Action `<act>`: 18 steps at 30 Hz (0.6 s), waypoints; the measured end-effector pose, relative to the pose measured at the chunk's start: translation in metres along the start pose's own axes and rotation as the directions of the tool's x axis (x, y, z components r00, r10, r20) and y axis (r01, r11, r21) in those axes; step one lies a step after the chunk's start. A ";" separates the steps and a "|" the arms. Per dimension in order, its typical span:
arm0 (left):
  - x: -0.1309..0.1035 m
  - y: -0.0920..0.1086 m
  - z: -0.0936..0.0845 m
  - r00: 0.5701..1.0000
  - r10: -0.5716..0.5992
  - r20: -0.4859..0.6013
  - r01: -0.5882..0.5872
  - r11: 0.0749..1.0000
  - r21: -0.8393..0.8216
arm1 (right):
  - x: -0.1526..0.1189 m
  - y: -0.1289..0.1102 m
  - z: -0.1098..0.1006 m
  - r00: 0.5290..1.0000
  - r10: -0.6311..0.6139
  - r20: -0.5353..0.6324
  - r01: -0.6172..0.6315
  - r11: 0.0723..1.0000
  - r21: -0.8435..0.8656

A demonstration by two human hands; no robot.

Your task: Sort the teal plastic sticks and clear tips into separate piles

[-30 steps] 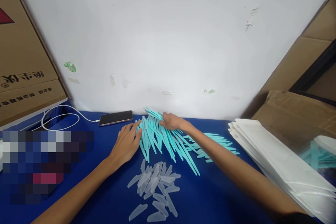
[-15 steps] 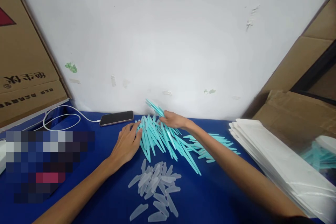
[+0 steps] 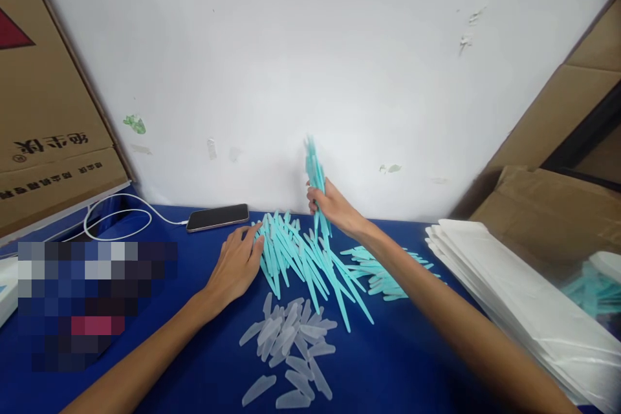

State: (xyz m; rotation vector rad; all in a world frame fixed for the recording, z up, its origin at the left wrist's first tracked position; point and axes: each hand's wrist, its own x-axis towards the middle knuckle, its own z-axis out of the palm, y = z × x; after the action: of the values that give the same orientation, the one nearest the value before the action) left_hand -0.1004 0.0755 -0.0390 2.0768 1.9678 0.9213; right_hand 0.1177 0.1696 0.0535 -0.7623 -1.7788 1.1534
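My right hand (image 3: 326, 200) is closed around a bunch of slim teal eyebrow razors (image 3: 315, 168), held upright in front of the wall, their upper ends blurred. Below it, a loose pile of the same razors (image 3: 291, 252) lies on the blue table, with tapered handles pointing mostly toward me. My left hand (image 3: 237, 262) rests flat at the pile's left edge, fingers spread, fingertips touching the nearest razors. Closer to me lie many translucent blade caps (image 3: 286, 336), scattered. A second group of teal razors (image 3: 383, 272) is partly hidden behind my right forearm.
A phone (image 3: 217, 217) with a white cable (image 3: 165, 215) lies at the back left. White foam sheets (image 3: 514, 297) are stacked at the right. Cardboard boxes (image 3: 58, 97) flank both sides, and a white wall (image 3: 339, 65) closes off the back.
My right hand has lifted slightly to the right, and the bunch of eyebrow razors has swung from slanting left to nearly upright. My left hand stays at the pile.
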 end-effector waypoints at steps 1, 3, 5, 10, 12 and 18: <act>0.000 0.000 0.000 1.000 0.001 -0.009 -0.001 1.000 -0.010 | -0.006 -0.007 -0.002 1.000 -0.021 -0.022 0.021 0.999 0.032; 0.001 0.000 -0.002 0.999 0.008 -0.039 -0.009 0.999 -0.033 | -0.026 -0.022 -0.007 0.997 -0.051 -0.056 0.055 0.996 0.074; 0.001 0.004 -0.007 0.996 0.025 -0.083 -0.030 0.998 -0.054 | -0.055 -0.035 -0.012 0.995 -0.065 -0.081 0.072 0.994 0.086; -0.010 0.056 -0.043 0.901 0.199 -0.385 -0.314 0.912 -0.263 | -0.137 -0.042 -0.017 0.998 0.036 -0.043 -0.032 0.995 0.094; -0.017 0.098 -0.060 0.844 0.208 -0.494 -0.442 0.793 -0.421 | -0.158 -0.037 -0.017 0.999 0.052 -0.007 -0.051 0.996 0.077; -0.021 0.213 -0.067 0.876 0.313 -0.368 -0.474 0.701 -0.533 | -0.175 -0.023 -0.012 0.994 0.057 0.090 -0.059 0.998 0.019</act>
State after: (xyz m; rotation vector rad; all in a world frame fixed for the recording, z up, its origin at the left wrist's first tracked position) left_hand 0.0488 0.0056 0.1132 2.0568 1.0387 1.7098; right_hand 0.2055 0.0201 0.0198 -0.7642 -1.8251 1.2615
